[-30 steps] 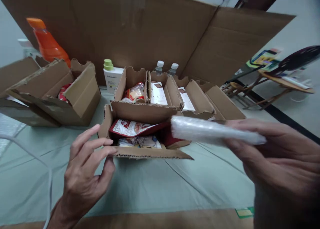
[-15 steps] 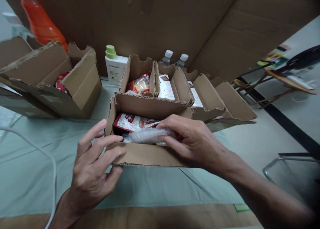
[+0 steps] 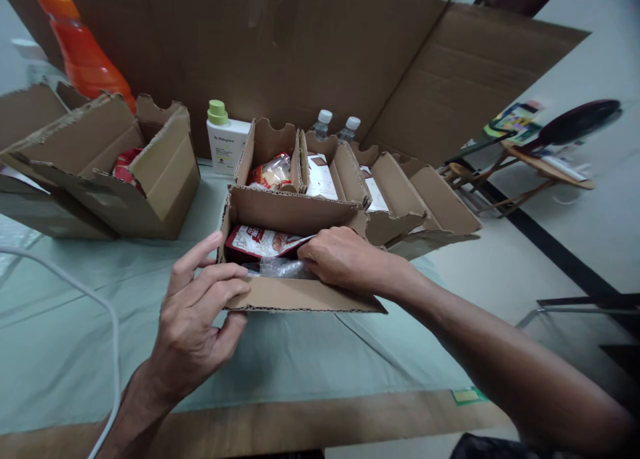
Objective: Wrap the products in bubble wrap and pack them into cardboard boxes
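Note:
A small open cardboard box [image 3: 300,297] sits on the pale green table cover in front of me. Inside lie a red and white snack packet [image 3: 260,241] and a clear bubble-wrap roll [image 3: 280,267]. My right hand [image 3: 345,259] reaches into the box, fingers curled down onto the bubble-wrap roll and pressing it in. My left hand [image 3: 197,319] grips the box's front left corner, thumb below the flap and fingers on its edge.
Behind stand more open cardboard boxes [image 3: 320,172] with packets and white cards, a white bottle with green cap [image 3: 223,142], two water bottles [image 3: 336,125] and a tall cardboard sheet [image 3: 280,45]. A larger box [image 3: 125,172] and orange bottle [image 3: 83,52] are at left. A white cable [image 3: 107,325] crosses the table.
My right hand carried the bubble-wrap roll from the right, lowered it into the front box and pushed it deeper. My left hand closed on the box's corner.

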Demonstrator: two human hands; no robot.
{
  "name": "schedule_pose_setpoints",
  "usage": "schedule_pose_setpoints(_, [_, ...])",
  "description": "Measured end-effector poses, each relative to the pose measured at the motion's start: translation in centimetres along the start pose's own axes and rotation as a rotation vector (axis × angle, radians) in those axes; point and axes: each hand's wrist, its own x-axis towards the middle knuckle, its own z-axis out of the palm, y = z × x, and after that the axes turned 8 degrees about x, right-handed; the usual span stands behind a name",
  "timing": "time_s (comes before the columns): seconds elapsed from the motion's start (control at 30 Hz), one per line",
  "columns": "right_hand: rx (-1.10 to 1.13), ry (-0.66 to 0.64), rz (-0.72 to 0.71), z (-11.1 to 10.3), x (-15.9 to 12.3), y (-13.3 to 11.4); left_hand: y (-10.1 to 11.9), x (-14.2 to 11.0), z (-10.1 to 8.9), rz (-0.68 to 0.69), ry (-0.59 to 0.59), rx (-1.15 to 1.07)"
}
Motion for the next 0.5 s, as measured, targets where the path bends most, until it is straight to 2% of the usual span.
schedule_pose_setpoints(0.1, [-0.027,0.021,-0.038,0.0,-0.9,-0.2,-0.1,0.0,0.0,-0.003,-0.007,-0.01])
schedule_pose_setpoints(0.27, [-0.071,0.147,-0.051,-0.2,-2.8,-0.2,-0.1,0.1,0.1,-0.004,-0.014,-0.031])
schedule_pose_setpoints(0.43, [0.034,0.007,-0.114,-0.1,-1.1,0.1,-0.1,0.1,0.1,-0.009,-0.017,-0.032])
schedule_pose_setpoints(0.5, [0.105,-0.005,-0.106,-0.1,-0.5,0.1,0.0,0.2,0.1,-0.002,-0.016,-0.031])
